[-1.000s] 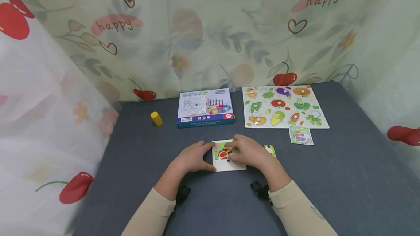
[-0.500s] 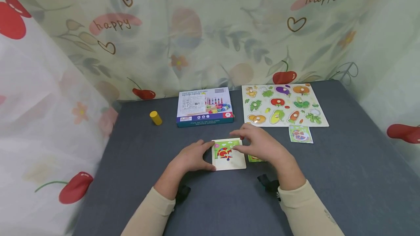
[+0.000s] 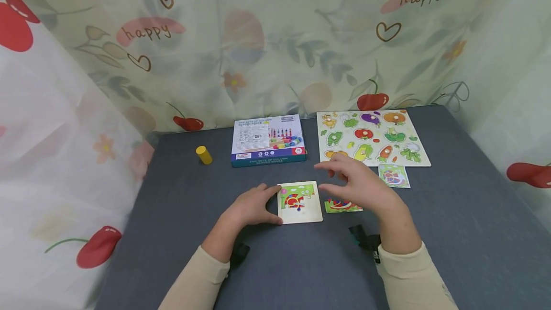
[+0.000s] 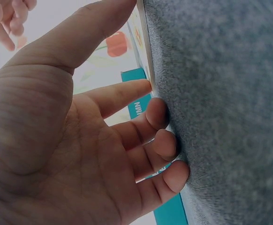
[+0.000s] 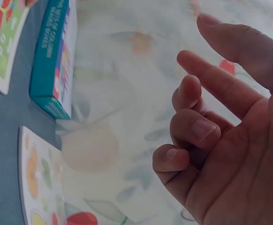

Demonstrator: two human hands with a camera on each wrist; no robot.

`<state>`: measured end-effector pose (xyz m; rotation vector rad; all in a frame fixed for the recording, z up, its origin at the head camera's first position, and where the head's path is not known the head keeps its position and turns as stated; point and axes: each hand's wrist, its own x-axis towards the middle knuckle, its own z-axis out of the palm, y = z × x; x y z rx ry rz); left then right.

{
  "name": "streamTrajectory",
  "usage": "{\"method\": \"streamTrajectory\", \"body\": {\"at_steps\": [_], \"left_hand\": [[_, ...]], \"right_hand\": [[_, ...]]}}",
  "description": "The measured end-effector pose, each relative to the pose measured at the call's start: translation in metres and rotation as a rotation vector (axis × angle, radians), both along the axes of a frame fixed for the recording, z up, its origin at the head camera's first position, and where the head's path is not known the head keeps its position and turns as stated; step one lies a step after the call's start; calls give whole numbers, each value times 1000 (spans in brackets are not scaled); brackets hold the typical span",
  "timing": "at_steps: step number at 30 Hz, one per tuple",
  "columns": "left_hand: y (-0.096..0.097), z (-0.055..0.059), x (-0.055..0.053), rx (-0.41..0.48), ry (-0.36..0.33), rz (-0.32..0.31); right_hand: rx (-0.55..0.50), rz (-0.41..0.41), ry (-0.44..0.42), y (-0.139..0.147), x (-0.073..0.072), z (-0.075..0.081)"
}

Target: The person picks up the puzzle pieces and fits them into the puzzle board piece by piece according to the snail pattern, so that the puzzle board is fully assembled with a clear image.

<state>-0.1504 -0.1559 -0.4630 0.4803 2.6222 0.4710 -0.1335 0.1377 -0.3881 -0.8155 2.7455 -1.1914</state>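
A small wooden jigsaw board (image 3: 310, 215) lies on the table, its picture pieces (image 3: 294, 201) covering the upper left and upper right parts, with bare wood showing below. My left hand (image 3: 252, 207) holds the board at its left side, index finger at the far corner and thumb at the near one. Its remaining fingers rest curled against the cloth in the left wrist view. Just right of the board, loose jigsaw pieces (image 3: 343, 206) with a red and green print lie partly under my right hand (image 3: 359, 183). That hand hovers with thumb and index finger apart, nothing between them.
Behind are a boxed bead set (image 3: 269, 141) and a vegetable peg puzzle (image 3: 373, 139). A small picture card (image 3: 394, 176) lies at the peg puzzle's front edge. A yellow cylinder (image 3: 204, 155) stands at the back left. Printed curtains (image 3: 275, 61) surround the table.
My right hand has drawn back from the jigsaw board, moving right over the loose pieces; a piece now shows at the board's upper right. My left hand stays at the board's left side.
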Motion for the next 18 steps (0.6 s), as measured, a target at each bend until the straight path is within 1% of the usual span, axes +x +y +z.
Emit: {"method": "streamTrajectory", "body": {"at_steps": [4,8,14,18], "left_hand": [[0,0,1,6,5,-1],[0,0,1,8,3,-1],[0,0,1,7,-2,2],[0,0,1,11,-4,4]], "right_hand": [[-32,-8,11,10,1,2],[-37,-23,16,20,0,3],[-61,-41,-33,34,1,7],[-43,-66,-65,43,-1,5]]}}
